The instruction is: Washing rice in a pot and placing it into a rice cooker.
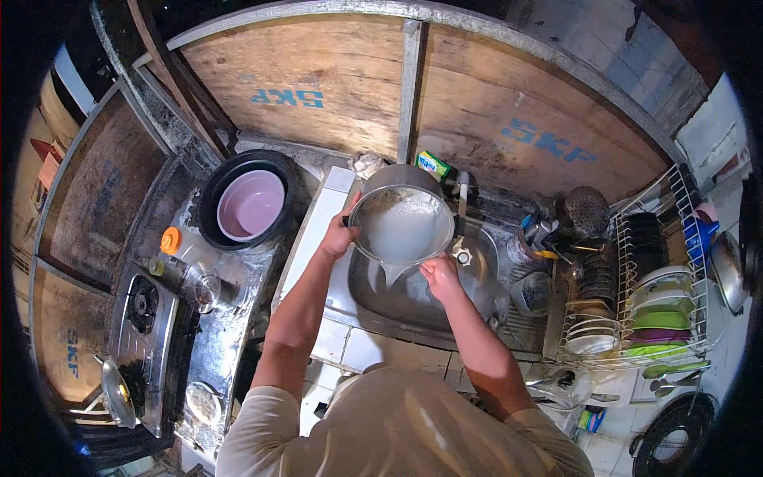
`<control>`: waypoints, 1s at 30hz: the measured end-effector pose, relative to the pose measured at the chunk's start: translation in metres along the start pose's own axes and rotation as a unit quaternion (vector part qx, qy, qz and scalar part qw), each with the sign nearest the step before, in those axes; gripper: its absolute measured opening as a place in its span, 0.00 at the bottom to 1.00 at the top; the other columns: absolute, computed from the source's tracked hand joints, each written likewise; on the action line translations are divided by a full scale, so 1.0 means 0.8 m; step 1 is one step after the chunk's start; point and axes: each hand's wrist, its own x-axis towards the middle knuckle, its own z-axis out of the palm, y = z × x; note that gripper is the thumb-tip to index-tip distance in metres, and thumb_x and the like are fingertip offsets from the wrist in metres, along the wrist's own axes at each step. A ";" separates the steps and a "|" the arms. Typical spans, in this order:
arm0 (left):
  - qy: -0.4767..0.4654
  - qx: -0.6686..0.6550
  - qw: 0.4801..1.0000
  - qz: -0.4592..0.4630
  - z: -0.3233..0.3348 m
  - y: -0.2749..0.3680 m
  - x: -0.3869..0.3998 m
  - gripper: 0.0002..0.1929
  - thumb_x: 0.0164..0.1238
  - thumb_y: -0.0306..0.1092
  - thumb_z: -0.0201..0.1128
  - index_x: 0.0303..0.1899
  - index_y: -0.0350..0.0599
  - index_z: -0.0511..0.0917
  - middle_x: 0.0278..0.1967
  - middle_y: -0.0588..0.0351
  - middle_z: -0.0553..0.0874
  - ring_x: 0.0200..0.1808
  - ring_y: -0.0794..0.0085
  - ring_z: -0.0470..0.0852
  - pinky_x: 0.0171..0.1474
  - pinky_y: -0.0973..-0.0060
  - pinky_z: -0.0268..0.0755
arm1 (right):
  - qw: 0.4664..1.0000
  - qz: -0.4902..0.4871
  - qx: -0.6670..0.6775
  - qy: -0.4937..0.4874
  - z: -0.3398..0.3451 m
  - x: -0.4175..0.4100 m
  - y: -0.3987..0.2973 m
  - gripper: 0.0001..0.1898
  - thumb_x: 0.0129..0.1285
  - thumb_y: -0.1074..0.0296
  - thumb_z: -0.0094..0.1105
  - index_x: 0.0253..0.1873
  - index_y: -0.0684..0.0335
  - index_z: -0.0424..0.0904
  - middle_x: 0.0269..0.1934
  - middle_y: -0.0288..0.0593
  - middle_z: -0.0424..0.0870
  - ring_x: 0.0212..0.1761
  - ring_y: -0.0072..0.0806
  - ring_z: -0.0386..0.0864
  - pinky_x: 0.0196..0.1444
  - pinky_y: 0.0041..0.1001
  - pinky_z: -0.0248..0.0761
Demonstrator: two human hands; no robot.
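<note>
A metal pot [402, 223] is tilted over the metal sink [381, 298], and cloudy whitish liquid pours from its near lip. My left hand [341, 231] grips the pot's left side, its thumb at the rim by a dark handle. My right hand [440, 275] is at the near right of the rim, fingers against its underside; the far side of the pot hides whether there is another handle. Pale grains show inside near the pot's far wall. A tap knob [461, 255] is just right of the pot.
A pink basin [251, 206] sits in a black tub [208, 179] at left, near an orange-lidded container [179, 243] and a gas stove [143, 352]. Right of the sink are a bowl [532, 292], a utensil holder [523, 247] and a dish rack [623, 298]. A green packet [432, 164] stands behind the pot.
</note>
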 end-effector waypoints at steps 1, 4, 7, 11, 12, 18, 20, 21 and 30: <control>0.001 -0.004 1.000 0.004 0.001 -0.002 0.001 0.46 0.44 0.09 0.50 0.73 0.50 0.59 0.69 0.62 0.67 0.64 0.76 0.69 0.63 0.83 0.57 | 1.000 -0.008 -0.001 -0.001 0.000 -0.001 0.000 0.12 0.54 0.78 0.53 0.42 0.53 0.71 0.39 0.34 0.80 0.44 0.26 0.78 0.53 0.33 0.69; -0.014 -0.026 0.999 -0.016 -0.002 -0.005 0.001 0.46 0.46 0.08 0.49 0.74 0.45 0.54 0.69 0.59 0.67 0.67 0.72 0.67 0.68 0.76 0.55 | 1.000 -0.012 0.004 0.004 0.000 0.000 0.000 0.12 0.55 0.78 0.52 0.43 0.53 0.72 0.40 0.33 0.81 0.44 0.26 0.78 0.53 0.31 0.68; -0.009 -0.021 1.000 0.000 0.000 -0.008 0.003 0.47 0.46 0.07 0.49 0.75 0.45 0.53 0.67 0.58 0.70 0.66 0.71 0.69 0.67 0.76 0.56 | 1.000 -0.016 -0.022 0.000 -0.003 0.005 0.000 0.14 0.54 0.78 0.52 0.45 0.53 0.72 0.42 0.32 0.80 0.45 0.25 0.77 0.53 0.30 0.67; -0.018 -0.026 0.999 -0.018 0.003 -0.007 0.002 0.47 0.46 0.07 0.48 0.75 0.46 0.52 0.68 0.57 0.69 0.66 0.71 0.69 0.68 0.75 0.56 | 0.999 -0.029 -0.011 -0.018 -0.011 0.012 0.003 0.16 0.54 0.78 0.52 0.48 0.52 0.72 0.42 0.32 0.80 0.45 0.24 0.77 0.53 0.29 0.66; -0.015 -0.044 0.998 -0.031 0.003 -0.006 0.002 0.47 0.46 0.07 0.48 0.75 0.45 0.52 0.68 0.57 0.68 0.66 0.71 0.68 0.68 0.75 0.56 | 0.999 -0.028 -0.019 -0.020 -0.011 0.011 0.002 0.17 0.54 0.79 0.52 0.48 0.51 0.72 0.43 0.32 0.80 0.44 0.24 0.77 0.52 0.29 0.66; -0.006 -0.055 0.998 -0.039 0.001 -0.003 -0.001 0.47 0.46 0.06 0.47 0.74 0.43 0.52 0.70 0.56 0.66 0.68 0.71 0.66 0.69 0.74 0.54 | 1.000 -0.025 -0.009 -0.017 0.003 -0.002 -0.006 0.18 0.53 0.81 0.52 0.48 0.53 0.72 0.43 0.33 0.80 0.45 0.24 0.76 0.51 0.28 0.67; -0.008 -0.062 0.997 -0.041 0.004 -0.001 0.001 0.47 0.46 0.06 0.47 0.74 0.43 0.52 0.71 0.56 0.65 0.69 0.71 0.65 0.69 0.75 0.54 | 0.999 -0.039 -0.004 -0.023 0.001 -0.002 -0.004 0.18 0.53 0.81 0.51 0.48 0.55 0.72 0.43 0.33 0.79 0.44 0.25 0.77 0.51 0.28 0.67; -0.006 -0.053 0.998 -0.023 0.004 -0.002 0.002 0.47 0.45 0.07 0.47 0.74 0.42 0.52 0.71 0.56 0.65 0.69 0.71 0.65 0.69 0.75 0.53 | 0.998 -0.049 0.007 -0.026 0.000 0.000 -0.003 0.17 0.53 0.81 0.51 0.48 0.56 0.72 0.42 0.34 0.80 0.44 0.25 0.77 0.51 0.28 0.68; -0.006 -0.023 1.000 0.003 0.004 0.003 0.005 0.46 0.44 0.08 0.50 0.73 0.44 0.57 0.73 0.58 0.61 0.71 0.72 0.62 0.69 0.78 0.52 | 0.998 -0.050 0.030 -0.021 -0.002 0.001 -0.002 0.14 0.53 0.82 0.52 0.44 0.57 0.73 0.41 0.35 0.81 0.44 0.26 0.79 0.52 0.28 0.71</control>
